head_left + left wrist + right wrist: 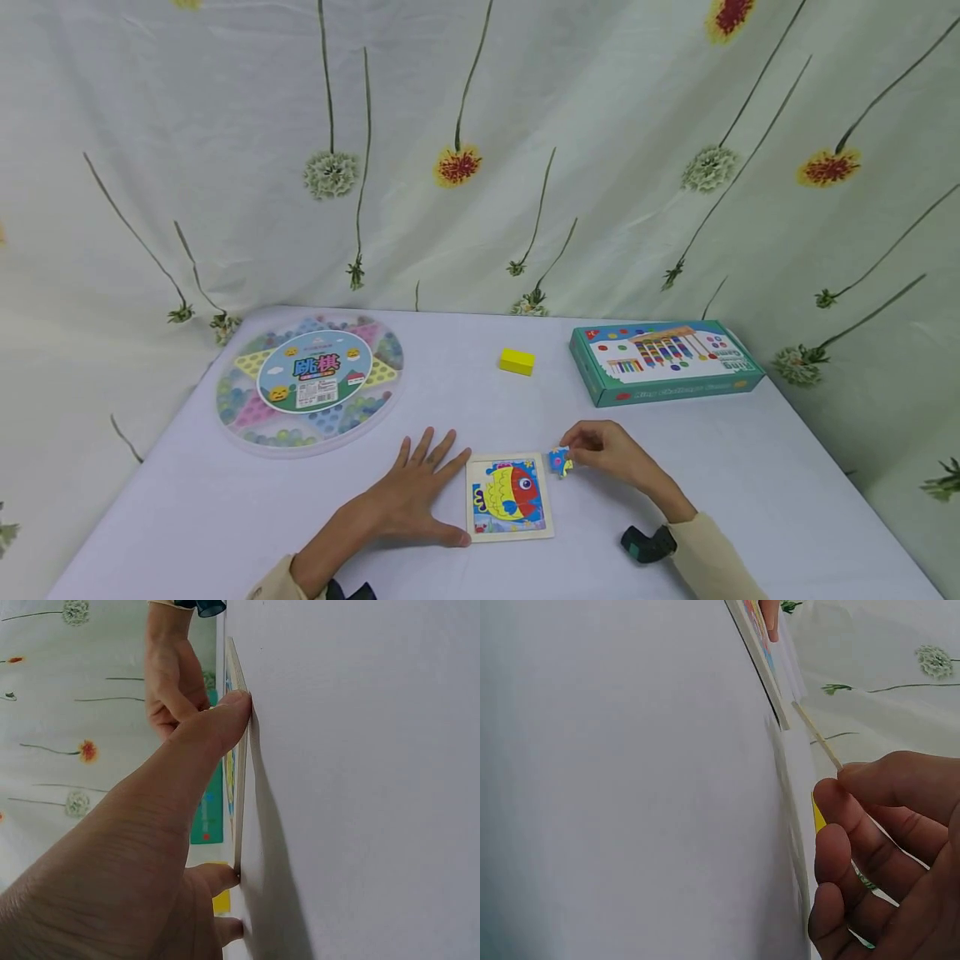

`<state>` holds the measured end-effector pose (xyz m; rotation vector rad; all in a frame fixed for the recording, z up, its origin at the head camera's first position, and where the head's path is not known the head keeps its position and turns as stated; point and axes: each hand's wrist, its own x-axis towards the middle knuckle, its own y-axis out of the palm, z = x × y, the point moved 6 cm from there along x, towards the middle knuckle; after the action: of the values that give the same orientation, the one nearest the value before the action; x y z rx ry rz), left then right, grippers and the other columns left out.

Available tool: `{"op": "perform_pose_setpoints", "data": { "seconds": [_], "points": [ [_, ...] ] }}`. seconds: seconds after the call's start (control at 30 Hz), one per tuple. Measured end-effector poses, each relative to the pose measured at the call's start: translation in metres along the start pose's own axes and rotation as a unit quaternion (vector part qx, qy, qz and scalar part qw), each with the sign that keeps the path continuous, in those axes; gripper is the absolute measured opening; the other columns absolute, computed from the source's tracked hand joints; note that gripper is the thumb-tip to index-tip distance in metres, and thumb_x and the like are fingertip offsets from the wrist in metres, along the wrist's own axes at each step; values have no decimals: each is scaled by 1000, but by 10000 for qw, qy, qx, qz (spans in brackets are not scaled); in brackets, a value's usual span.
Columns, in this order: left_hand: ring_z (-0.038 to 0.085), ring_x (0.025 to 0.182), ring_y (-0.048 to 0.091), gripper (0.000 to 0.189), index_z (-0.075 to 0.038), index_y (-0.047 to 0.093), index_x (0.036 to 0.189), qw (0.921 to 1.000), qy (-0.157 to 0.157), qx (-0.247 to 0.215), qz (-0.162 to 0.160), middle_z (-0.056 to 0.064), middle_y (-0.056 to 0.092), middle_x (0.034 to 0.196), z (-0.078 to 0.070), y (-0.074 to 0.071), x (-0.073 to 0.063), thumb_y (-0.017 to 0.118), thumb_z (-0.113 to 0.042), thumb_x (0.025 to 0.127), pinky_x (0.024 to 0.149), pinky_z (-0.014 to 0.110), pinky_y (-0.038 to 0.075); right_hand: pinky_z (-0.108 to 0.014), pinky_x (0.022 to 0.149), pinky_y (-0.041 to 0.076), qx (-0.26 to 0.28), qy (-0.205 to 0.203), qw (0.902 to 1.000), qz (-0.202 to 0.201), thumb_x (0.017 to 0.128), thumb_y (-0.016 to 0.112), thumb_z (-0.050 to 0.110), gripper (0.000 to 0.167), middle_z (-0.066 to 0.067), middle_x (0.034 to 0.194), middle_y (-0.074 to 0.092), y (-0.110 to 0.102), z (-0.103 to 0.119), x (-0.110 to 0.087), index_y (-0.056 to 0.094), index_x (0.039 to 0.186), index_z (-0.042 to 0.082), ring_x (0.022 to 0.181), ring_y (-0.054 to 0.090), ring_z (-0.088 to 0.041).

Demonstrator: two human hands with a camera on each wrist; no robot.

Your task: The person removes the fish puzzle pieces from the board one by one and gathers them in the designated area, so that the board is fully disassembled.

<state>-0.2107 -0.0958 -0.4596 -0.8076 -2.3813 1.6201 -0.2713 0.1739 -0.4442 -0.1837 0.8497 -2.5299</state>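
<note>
And here the right hand (611,457) pinches a blue puzzle piece (557,461) just beside the fish puzzle board (513,537), left hand (411,500) spread against its edge, fingers grasping nothing: apparently a fitting step, calling for careful alignment.

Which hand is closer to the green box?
Right. The right hand is in front of the green box, pinching a puzzle piece; the left hand is farther off, at the left edge of the puzzle.
</note>
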Motion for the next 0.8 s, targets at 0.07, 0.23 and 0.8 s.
{"op": "perform_pose_setpoints", "data": {
  "seconds": [0.07, 0.23, 0.8],
  "points": [
    [40, 146, -2, 108, -21, 29, 152, 10000, 2, -6, -32, 8, 11, 161, 0, 0, 0, 66, -74, 65, 113, 64, -3, -19, 64, 48, -107, 29, 9999, 18, 89, 66, 10, 11, -1, 83, 61, -1, -3, 0, 69, 99, 6, 76, 54, -16],
    [40, 146, -3, 108, -21, 30, 152, 10000, 8, -23, -75, 9, 12, 161, 1, 0, 0, 67, -74, 65, 113, 64, -3, -19, 63, 46, -352, 25, 9994, 4, 88, 65, 7, 10, 0, 80, 59, -3, -7, -2, 69, 97, 6, 75, 52, -15],
    [40, 146, -3, 108, -21, 30, 152, 10000, 34, -9, -55, 9, 11, 161, 1, 1, -1, 66, -75, 66, 113, 63, -4, -19, 63, 43, -719, -107, 9973, 127, 88, 64, 4, 12, 4, 78, 55, -2, -7, -1, 68, 97, 9, 74, 50, -12]
  ]
}}
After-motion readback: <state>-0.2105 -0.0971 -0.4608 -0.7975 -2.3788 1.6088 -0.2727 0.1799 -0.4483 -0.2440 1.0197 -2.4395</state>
